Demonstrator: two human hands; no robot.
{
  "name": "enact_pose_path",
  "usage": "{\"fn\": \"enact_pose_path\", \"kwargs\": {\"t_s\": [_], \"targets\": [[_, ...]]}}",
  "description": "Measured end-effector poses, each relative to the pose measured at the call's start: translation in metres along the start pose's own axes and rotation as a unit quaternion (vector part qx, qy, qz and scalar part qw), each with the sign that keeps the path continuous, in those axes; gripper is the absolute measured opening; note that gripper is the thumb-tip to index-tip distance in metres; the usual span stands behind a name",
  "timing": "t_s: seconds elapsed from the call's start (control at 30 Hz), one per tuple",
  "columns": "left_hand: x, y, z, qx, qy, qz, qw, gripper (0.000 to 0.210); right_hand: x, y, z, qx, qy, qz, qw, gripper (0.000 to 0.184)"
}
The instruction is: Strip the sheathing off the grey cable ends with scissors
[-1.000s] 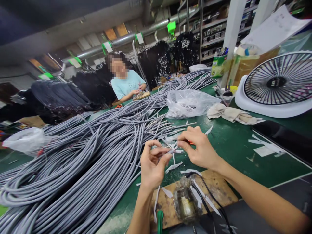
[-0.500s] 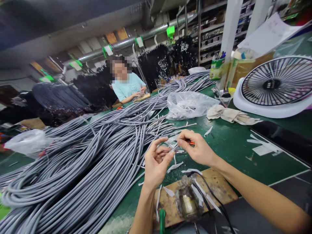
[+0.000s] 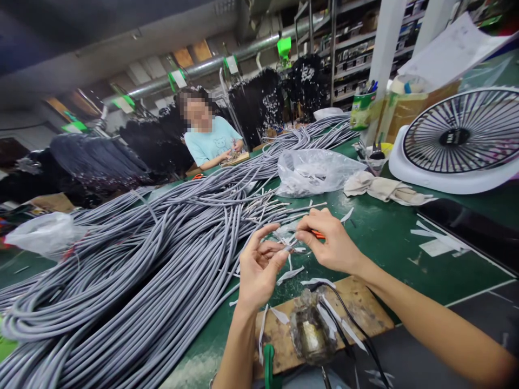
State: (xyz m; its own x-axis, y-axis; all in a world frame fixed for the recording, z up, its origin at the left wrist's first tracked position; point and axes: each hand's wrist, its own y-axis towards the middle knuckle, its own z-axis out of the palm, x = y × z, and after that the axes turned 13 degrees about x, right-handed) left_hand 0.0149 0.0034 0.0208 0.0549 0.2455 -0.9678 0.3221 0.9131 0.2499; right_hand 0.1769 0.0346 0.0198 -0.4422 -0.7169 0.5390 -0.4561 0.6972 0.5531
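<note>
My left hand (image 3: 261,265) is pinched, thumb against fingers, on the end of a thin grey cable (image 3: 288,248). My right hand (image 3: 324,237) closes its fingertips on the other side of that same cable end, just to the right. The fingers cover most of it, so its tip is hard to make out. Behind my right fingers shows a bit of an orange handle (image 3: 318,234). White paper-like strips (image 3: 290,275) lie on the green table below my hands. Left of them spreads a large heap of long grey cables (image 3: 162,259), several stripped ends pointing at my hands.
A wooden board (image 3: 365,308) in front of me carries a metal device (image 3: 314,332) with black cords and a green clamp handle (image 3: 268,364). Beyond are a plastic bag (image 3: 316,173), a cloth glove (image 3: 385,189) and a white fan (image 3: 454,140). Across the table sits a person (image 3: 213,140).
Both hands stay at almost the same place, still pinching the cable end. The view has shifted very slightly.
</note>
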Motion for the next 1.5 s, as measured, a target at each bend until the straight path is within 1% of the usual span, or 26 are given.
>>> {"fn": "enact_pose_path", "kwargs": {"t_s": [0.07, 0.1, 0.17, 0.23, 0.27, 0.53, 0.63, 0.73, 0.8, 0.87, 0.93, 1.0, 1.07, 1.2, 1.3, 1.37, 1.43, 1.5], "targets": [[0.0, 0.001, 0.0, 0.003, -0.009, -0.002, 1.0, 0.043, -0.002, 0.001, 0.004, 0.026, 0.081, 0.025, 0.996, 0.02], [0.001, 0.001, -0.001, 0.006, -0.017, -0.003, 1.0, 0.042, -0.003, 0.002, 0.006, 0.045, 0.134, 0.031, 0.99, 0.021], [0.003, 0.001, -0.001, 0.019, -0.035, -0.01, 0.999, 0.042, -0.003, 0.003, 0.011, 0.088, 0.235, 0.032, 0.967, 0.027], [0.005, 0.002, -0.003, 0.035, -0.051, -0.018, 0.998, 0.043, -0.001, 0.003, 0.013, 0.112, 0.295, 0.031, 0.949, 0.031], [0.006, 0.002, -0.003, 0.04, -0.056, -0.02, 0.997, 0.043, 0.0, 0.003, 0.014, 0.111, 0.304, 0.033, 0.945, 0.032], [0.006, 0.003, -0.002, 0.043, -0.092, -0.055, 0.993, 0.041, 0.002, 0.002, 0.014, 0.026, 0.319, 0.033, 0.947, 0.03], [0.008, 0.004, -0.001, 0.046, -0.109, -0.06, 0.991, 0.039, 0.002, 0.002, 0.014, 0.012, 0.329, 0.041, 0.943, 0.031], [0.011, 0.004, 0.0, 0.037, -0.099, -0.061, 0.993, 0.032, 0.003, 0.003, 0.013, -0.009, 0.357, 0.057, 0.932, 0.034], [0.011, 0.005, 0.001, 0.019, -0.082, -0.062, 0.995, 0.028, 0.004, 0.004, 0.011, -0.042, 0.385, 0.07, 0.919, 0.034], [0.011, 0.005, 0.003, 0.003, -0.071, -0.063, 0.995, 0.026, 0.004, 0.004, 0.009, -0.071, 0.411, 0.081, 0.905, 0.034], [0.01, 0.006, 0.005, -0.005, -0.064, -0.064, 0.996, 0.026, 0.004, 0.005, 0.009, -0.08, 0.42, 0.086, 0.9, 0.035], [0.009, 0.007, 0.007, -0.009, -0.057, -0.059, 0.997, 0.028, 0.003, 0.005, 0.009, -0.08, 0.408, 0.089, 0.905, 0.036], [0.008, 0.007, 0.008, -0.011, -0.045, -0.051, 0.998, 0.03, 0.004, 0.004, 0.009, -0.08, 0.37, 0.089, 0.921, 0.035], [0.008, 0.006, 0.012, -0.016, 0.002, -0.04, 0.999, 0.024, 0.007, 0.001, 0.008, -0.072, 0.249, 0.081, 0.962, 0.03], [0.01, 0.006, 0.014, -0.023, 0.012, -0.026, 0.999, 0.021, 0.008, -0.001, 0.008, -0.081, 0.145, 0.086, 0.982, 0.026], [0.011, 0.005, 0.015, -0.029, 0.004, -0.008, 1.0, 0.02, 0.008, -0.001, 0.007, -0.09, 0.067, 0.099, 0.989, 0.023], [0.012, 0.005, 0.015, -0.046, -0.002, 0.007, 0.999, 0.02, 0.007, -0.002, 0.005, -0.097, -0.004, 0.117, 0.988, 0.023], [0.012, 0.005, 0.014, -0.076, -0.009, 0.006, 0.997, 0.022, 0.008, -0.002, 0.003, -0.114, -0.037, 0.128, 0.985, 0.021]]}}
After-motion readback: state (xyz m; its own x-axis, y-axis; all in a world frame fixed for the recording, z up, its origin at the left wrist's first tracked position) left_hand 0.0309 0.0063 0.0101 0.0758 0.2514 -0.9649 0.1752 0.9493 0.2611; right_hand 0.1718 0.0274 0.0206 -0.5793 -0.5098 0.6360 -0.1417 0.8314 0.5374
